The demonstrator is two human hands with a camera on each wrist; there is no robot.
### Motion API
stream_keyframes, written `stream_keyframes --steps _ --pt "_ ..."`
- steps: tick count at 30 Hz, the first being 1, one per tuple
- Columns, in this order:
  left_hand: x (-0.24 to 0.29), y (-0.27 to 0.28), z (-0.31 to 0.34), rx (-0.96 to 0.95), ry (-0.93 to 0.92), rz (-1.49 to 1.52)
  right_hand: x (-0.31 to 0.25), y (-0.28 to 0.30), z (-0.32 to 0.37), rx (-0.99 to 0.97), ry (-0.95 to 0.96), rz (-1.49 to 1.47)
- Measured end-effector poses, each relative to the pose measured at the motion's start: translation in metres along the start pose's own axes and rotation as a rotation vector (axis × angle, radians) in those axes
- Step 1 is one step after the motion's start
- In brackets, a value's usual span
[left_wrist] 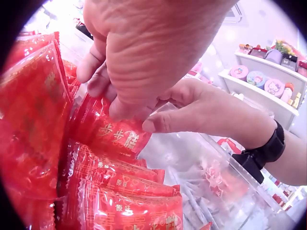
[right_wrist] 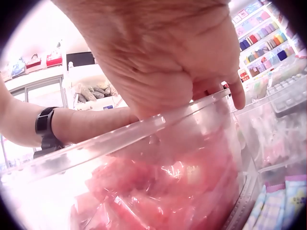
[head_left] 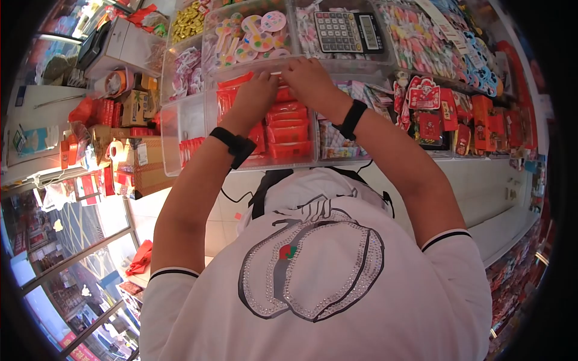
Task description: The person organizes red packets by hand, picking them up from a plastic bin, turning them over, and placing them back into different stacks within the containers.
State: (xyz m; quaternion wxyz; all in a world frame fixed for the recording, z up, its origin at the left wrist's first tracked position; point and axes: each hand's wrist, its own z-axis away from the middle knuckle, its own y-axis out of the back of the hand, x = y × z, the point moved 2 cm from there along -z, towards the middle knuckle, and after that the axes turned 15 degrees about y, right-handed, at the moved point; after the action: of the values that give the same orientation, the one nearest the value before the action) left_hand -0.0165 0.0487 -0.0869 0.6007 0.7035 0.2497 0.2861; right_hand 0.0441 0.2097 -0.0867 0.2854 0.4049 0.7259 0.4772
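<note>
Both hands are at the far end of a clear bin of red packets. In the head view the left hand [head_left: 256, 96] is beside the right hand [head_left: 310, 86], fingers bent downward. The left wrist view has the left hand [left_wrist: 144, 52] pinching a red packet [left_wrist: 112, 134] with gold characters, its thumb on the wrapper. At that packet's edge is the right hand's [left_wrist: 196, 108] thumb, with its fingers bent and partly hidden. Through the clear bin wall [right_wrist: 158, 122], blurred red packets [right_wrist: 158, 191] show below the right hand [right_wrist: 158, 57].
Neighbouring bins hold lollipops [head_left: 259, 36], wrapped candies [head_left: 415, 42] and a calculator [head_left: 346, 32]. More red packets [head_left: 289, 132] lie stacked nearer the body. Cardboard boxes [head_left: 147, 156] stand at the left; red envelopes [head_left: 430, 123] lie at the right.
</note>
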Motion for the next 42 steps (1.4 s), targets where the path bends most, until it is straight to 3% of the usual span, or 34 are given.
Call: stream_keyframes --steps 6,12,15,18,21,24,27,30,36,42 --pt "-0.002 -0.007 0.0 0.005 -0.021 0.034 -0.004 -0.001 -0.001 -0.008 -0.017 0.054" --pt "0.014 0.022 0.01 0.036 0.134 0.165 -0.003 -0.002 0.001 0.022 -0.006 0.058" --pt "0.023 0.024 0.024 -0.279 0.143 0.088 -0.004 0.0 0.0 -0.008 -0.01 0.068" --pt "0.018 -0.003 0.031 -0.149 0.016 0.001 -0.006 0.0 -0.002 -0.022 -0.014 0.085" --pt "0.017 -0.016 0.023 -0.216 0.071 -0.063 -0.005 -0.001 0.001 -0.003 -0.01 0.093" --pt "0.01 -0.027 0.023 -0.187 0.012 -0.04 -0.005 0.0 0.0 -0.018 -0.005 0.09" --pt "0.004 -0.042 0.016 -0.314 -0.008 -0.08 -0.005 0.001 0.002 -0.035 -0.005 0.089" --pt "0.004 -0.036 0.014 -0.317 -0.083 -0.11 -0.005 0.001 0.0 -0.048 -0.012 0.081" --pt "0.023 0.008 0.01 -0.464 0.069 -0.141 -0.005 0.0 0.001 -0.019 -0.03 0.037" --pt "0.02 0.023 0.011 -0.154 -0.063 -0.08 -0.002 -0.001 0.0 -0.069 -0.015 0.023"
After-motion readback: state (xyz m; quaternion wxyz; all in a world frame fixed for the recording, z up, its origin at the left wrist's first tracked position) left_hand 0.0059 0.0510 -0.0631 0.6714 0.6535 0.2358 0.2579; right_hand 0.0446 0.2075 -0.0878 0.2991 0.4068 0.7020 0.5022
